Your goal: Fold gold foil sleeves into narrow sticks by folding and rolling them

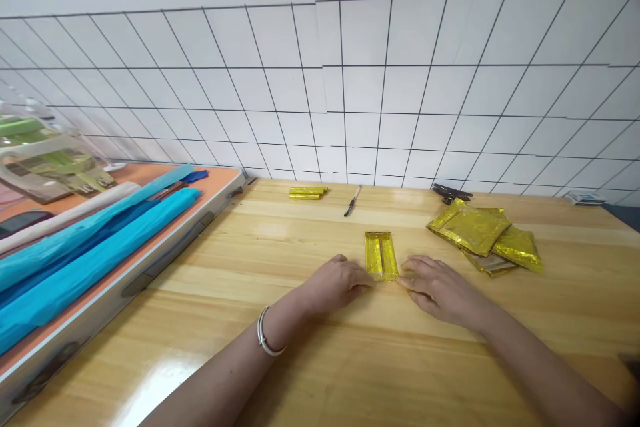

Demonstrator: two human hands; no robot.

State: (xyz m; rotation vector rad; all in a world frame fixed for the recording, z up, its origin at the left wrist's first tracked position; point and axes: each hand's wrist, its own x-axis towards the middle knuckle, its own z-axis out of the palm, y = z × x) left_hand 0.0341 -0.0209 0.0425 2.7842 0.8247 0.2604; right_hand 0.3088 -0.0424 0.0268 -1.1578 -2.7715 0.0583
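Observation:
A small folded piece of gold foil (373, 255) lies flat on the wooden table, with a seam running down its middle. At its lower left corner, the fingertips of my left hand (340, 282) touch the edge, fingers stretched out and thumb below them. My right hand (443, 290) is at the lower right corner, fingers apart, one fingertip against the foil. Neither hand appears to grip it. Further right lies a pile of flat gold foil packets (473, 227). Two thin gold foil rolls (306, 193) rest near the back of the table.
A pen (353, 201) lies near the wall, and a black clip-like object (451, 193) sits behind the packets. On the left, an orange-topped box (220, 180) carries blue rolled sheets (165, 213). A tiled wall (365, 93) borders the wooden table (280, 240).

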